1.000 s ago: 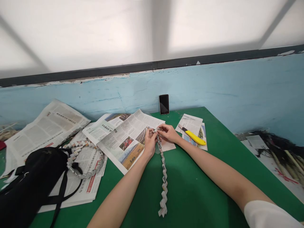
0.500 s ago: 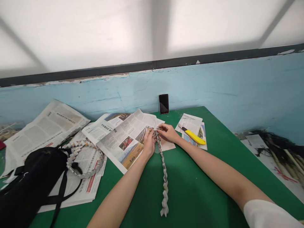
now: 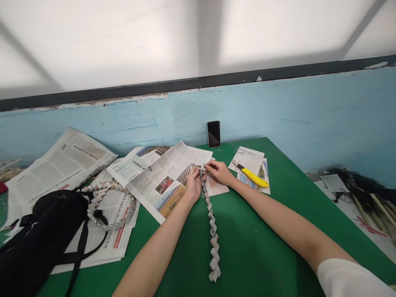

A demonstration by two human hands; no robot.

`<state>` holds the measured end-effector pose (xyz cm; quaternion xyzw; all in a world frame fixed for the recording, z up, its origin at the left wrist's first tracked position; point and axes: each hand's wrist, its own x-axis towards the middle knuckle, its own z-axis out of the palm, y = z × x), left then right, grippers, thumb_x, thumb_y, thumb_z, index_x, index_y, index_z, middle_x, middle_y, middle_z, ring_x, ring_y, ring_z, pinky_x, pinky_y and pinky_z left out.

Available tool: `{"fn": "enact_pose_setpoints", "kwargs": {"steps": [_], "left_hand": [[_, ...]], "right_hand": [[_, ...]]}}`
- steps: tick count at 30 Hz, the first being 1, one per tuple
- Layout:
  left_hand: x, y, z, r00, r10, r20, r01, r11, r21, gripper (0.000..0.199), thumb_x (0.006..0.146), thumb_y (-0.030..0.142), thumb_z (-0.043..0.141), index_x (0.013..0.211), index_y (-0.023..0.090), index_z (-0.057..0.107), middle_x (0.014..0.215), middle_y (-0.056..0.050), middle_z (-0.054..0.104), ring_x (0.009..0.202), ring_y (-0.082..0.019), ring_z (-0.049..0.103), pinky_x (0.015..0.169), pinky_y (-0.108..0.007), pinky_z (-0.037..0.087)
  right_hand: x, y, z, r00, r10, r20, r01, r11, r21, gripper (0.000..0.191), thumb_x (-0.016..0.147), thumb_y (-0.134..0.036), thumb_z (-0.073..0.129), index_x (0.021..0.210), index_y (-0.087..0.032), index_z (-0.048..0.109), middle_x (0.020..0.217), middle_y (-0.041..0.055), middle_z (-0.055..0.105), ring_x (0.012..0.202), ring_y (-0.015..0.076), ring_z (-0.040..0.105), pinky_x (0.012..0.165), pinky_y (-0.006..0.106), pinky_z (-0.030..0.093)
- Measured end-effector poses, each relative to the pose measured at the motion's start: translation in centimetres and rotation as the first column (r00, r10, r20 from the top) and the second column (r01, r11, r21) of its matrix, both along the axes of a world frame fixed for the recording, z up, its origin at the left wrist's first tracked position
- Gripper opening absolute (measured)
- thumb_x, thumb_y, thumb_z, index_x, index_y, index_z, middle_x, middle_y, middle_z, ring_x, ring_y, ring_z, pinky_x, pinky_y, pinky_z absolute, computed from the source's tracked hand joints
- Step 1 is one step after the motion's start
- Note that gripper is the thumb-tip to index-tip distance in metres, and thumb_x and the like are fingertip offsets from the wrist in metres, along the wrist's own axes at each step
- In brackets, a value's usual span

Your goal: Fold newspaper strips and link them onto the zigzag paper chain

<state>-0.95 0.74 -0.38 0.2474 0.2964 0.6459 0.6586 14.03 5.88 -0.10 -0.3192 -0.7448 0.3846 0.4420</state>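
Observation:
A long zigzag chain of folded newspaper strips [image 3: 213, 231] lies on the green table [image 3: 256, 231] and runs from its near end up to my hands. My left hand [image 3: 193, 183] and my right hand [image 3: 218, 171] both pinch the chain's far end between their fingertips, just above an open newspaper [image 3: 167, 177]. The fingers hide the last links of the chain.
A yellow utility knife [image 3: 253, 176] lies on cut newspaper pieces [image 3: 249, 159] to the right of my hands. A phone [image 3: 213, 134] leans against the blue wall. At left are a black bag [image 3: 40, 231], a second folded paper chain [image 3: 108, 206] in a loop and more newspapers [image 3: 62, 159].
My hands stay on the chain's far end with small finger movements. The chain's near end has shifted slightly on the table. The view has tilted a little.

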Motion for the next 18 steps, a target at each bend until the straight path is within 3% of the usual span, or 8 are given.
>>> {"fn": "enact_pose_setpoints", "kwargs": {"steps": [18], "left_hand": [[-0.08, -0.33, 0.43, 1.000, -0.019, 0.014, 0.019, 0.999, -0.039, 0.019, 0.084, 0.032, 0.066, 0.085, 0.019, 0.053, 0.070, -0.001, 0.054, 0.055, -0.012, 0.051, 0.055, -0.025, 0.040]], "right_hand": [[-0.02, 0.08, 0.08, 0.999, 0.024, -0.022, -0.025, 0.999, -0.047, 0.031, 0.096, -0.047, 0.059, 0.091, -0.019, 0.071, 0.081, 0.0025, 0.070, 0.074, 0.0174, 0.062, 0.071, 0.029, 0.048]]}}
